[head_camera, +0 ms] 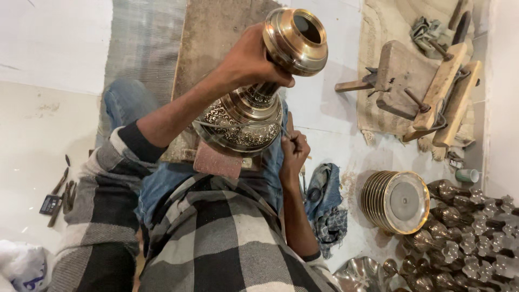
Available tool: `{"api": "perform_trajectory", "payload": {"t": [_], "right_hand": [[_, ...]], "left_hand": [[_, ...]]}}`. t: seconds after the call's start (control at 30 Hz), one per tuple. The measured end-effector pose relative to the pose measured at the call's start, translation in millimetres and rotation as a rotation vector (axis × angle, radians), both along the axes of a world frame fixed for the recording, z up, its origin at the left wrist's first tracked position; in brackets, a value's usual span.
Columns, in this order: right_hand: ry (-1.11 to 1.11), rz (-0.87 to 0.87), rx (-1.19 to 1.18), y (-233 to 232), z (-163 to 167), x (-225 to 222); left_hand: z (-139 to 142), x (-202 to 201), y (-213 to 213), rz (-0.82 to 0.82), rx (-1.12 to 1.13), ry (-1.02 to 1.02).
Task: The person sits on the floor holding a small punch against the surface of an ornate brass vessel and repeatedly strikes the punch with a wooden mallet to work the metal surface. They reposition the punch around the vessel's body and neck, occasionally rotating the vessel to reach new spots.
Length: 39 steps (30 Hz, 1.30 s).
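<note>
A pale workshop floor holds scattered metalware. 1 engraved brass vase rests tilted on a block in the lap; it looks heavy, rigid and slick, best held at its narrow neck. The left hand clamps there; the right hand pinches 1 engraving tool. 1 stack of brass plates lies near.

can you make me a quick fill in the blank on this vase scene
1. The left hand grips the vase by its ____.
2. The right hand holds a thin ____ against the vase's engraved belly.
3. The stack of metal plates lies on the person's ____ side.
4. The person's shirt has a ____ pattern.

Missing words: neck; tool; right; checked
</note>
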State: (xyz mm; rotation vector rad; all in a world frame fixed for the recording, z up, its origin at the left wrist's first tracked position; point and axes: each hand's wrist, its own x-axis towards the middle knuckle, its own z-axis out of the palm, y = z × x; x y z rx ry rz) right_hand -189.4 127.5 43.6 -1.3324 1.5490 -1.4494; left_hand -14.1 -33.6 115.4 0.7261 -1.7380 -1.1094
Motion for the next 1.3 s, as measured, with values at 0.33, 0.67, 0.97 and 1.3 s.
{"api": "perform_trajectory", "payload": {"t": [0.33,0.67,0.97,1.3], "right_hand": [[0.476,0.371,-0.231,91.7,0.2,36.0],[0.800,0.302,0.184,46.0,30.3,76.2],[0.423,0.369,0.490,15.7,70.7,103.7],[0.439,0.350,0.357,43.3,67.3,116.5]], "left_hand": [[24.2,-6.2,-5.6,-0.006,0.166,0.218],[50.9,1.1,-12.9,-0.143,0.355,0.210],[64.9,2.2,1.1,-0.219,0.275,0.189],[75.7,25.8,23.6,-0.126,0.474,0.225]]}}
